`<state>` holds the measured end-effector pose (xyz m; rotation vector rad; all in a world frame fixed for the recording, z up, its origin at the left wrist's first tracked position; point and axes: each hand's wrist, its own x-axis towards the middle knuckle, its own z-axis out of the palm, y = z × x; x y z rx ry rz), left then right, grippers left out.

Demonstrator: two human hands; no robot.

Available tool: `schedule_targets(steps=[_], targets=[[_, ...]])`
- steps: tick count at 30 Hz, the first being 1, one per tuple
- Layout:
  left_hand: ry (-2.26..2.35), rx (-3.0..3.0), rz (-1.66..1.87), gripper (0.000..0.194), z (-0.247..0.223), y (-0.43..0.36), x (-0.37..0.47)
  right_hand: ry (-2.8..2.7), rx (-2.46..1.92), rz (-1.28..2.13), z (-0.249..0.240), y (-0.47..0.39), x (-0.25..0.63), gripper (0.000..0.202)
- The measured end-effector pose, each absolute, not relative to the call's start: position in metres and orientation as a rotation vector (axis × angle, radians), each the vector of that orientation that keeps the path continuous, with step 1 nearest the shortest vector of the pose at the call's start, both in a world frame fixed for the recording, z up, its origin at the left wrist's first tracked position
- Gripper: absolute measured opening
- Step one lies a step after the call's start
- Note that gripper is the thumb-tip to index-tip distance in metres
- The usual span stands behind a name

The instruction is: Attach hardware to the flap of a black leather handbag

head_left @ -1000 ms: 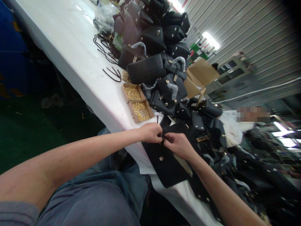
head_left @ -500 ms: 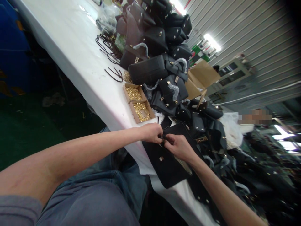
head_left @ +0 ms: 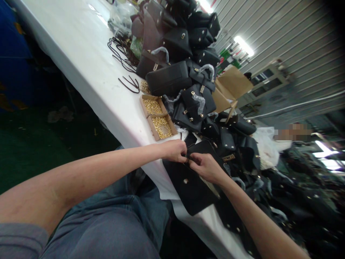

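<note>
Black bag piece (head_left: 195, 201) lies flat at the near edge of the white tabletop (head_left: 107, 97), partly overhanging; 1 metal fitting (head_left: 185, 181) already on it; small dark part (head_left: 187, 158) over its upper area, too small to identify; left hand (head_left: 175, 151) and right hand (head_left: 206, 167) meet there, each grip pinched on that part; work there looks unfinished, exact stage can't tell; 2 cardboard trays (head_left: 152, 129) of gold-coloured hardware (head_left: 151, 106) just beyond the left hand, well filled; past them, piled black bags (head_left: 167, 80), many with metal fittings on, some handles wrapped.
</note>
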<state>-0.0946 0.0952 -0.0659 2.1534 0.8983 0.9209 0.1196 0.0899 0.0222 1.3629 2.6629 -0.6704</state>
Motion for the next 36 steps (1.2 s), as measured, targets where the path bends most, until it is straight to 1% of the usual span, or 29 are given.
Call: schedule_targets(steps=[7, 11, 16, 22, 28, 31, 36], targets=[[0.915, 2.180, 0.902, 0.027, -0.065, 0.097, -0.093, 2.619, 1.358, -0.817, 0.024, 0.096, 0.123, 0.034], [0.945, 2.198, 0.924, 0.025, -0.066, 0.095, -0.094, 2.598, 1.365, -0.889, 0.024, 0.096, 0.123, 0.033], [0.997, 2.210, 0.925, 0.028, -0.066, 0.094, -0.090, 2.639, 1.432, -0.868, 0.022, 0.094, 0.118, 0.033], [1.068, 2.235, 0.913, 0.023, -0.063, 0.095, -0.086, 2.707, 1.466, -0.746, 0.014, 0.091, 0.119, 0.036], [0.942, 2.164, 0.915, 0.027, -0.063, 0.095, -0.094, 2.742, 1.465, -0.667, 0.011, 0.088, 0.118, 0.033], [0.919, 2.142, 0.925, 0.026, -0.062, 0.094, -0.096, 2.744, 1.449, -0.637, 0.012, 0.087, 0.118, 0.031], [0.944, 2.123, 0.943, 0.026, -0.057, 0.092, -0.094, 2.673, 1.472, -0.755, 0.014, 0.087, 0.124, 0.027]])
